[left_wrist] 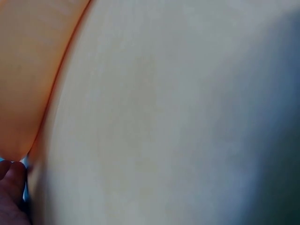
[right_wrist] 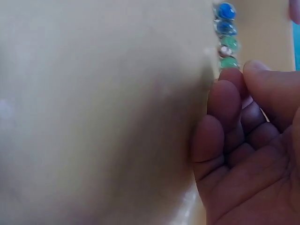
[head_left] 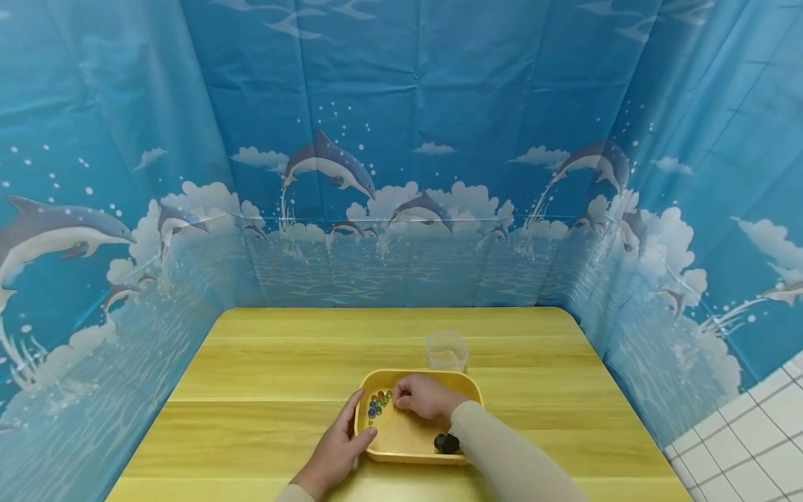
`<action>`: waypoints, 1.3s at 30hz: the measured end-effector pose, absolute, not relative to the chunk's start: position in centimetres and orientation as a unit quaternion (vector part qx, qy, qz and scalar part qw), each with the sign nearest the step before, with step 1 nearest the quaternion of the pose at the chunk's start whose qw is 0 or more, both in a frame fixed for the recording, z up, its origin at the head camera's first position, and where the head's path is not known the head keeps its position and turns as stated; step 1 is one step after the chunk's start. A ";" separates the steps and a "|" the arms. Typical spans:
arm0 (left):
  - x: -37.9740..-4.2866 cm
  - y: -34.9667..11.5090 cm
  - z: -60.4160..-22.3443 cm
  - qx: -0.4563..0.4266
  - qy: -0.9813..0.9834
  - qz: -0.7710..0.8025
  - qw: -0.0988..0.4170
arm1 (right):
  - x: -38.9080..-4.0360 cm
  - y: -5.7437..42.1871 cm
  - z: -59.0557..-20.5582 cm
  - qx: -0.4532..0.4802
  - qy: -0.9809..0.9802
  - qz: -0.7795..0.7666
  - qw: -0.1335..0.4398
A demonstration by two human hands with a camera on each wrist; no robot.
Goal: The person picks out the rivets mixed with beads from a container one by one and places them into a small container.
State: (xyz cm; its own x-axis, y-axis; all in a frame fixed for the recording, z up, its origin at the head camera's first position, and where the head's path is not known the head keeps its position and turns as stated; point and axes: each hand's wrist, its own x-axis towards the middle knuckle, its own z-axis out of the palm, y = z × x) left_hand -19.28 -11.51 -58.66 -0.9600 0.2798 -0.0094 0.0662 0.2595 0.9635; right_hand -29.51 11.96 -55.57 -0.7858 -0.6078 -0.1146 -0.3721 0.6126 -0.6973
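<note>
Nearest, a pale sleeve [head_left: 508,446] overlaps the yellow tray [head_left: 401,439], whose left side the left hand [head_left: 337,443] grips. The right hand [head_left: 426,396] curls its fingers beside marbles [head_left: 379,402] inside, near that side; whether it pinches one cannot be told.

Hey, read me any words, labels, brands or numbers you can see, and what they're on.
None can be read: no lettering shows on the dolphin-print backdrop, yellow tray, wood-grain table or clear plastic container.
Black object by the sleeve: too small to tell.
</note>
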 end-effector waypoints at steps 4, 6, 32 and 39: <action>-19.3 -11.5 -58.6 0.109 0.791 0.596 0.087 | -29.9 12.4 -55.0 -0.275 0.880 -0.349 0.167; -19.3 -11.5 -58.6 0.108 0.791 0.596 0.087 | -30.0 12.7 -54.5 -0.269 0.881 -0.353 0.165; -19.3 -11.7 -58.6 0.111 0.788 0.598 0.092 | -32.9 18.3 -49.0 -0.142 0.855 -0.474 0.154; -19.4 -11.7 -58.8 0.104 0.787 0.601 0.092 | -33.7 19.5 -48.9 -0.113 0.872 -0.460 0.129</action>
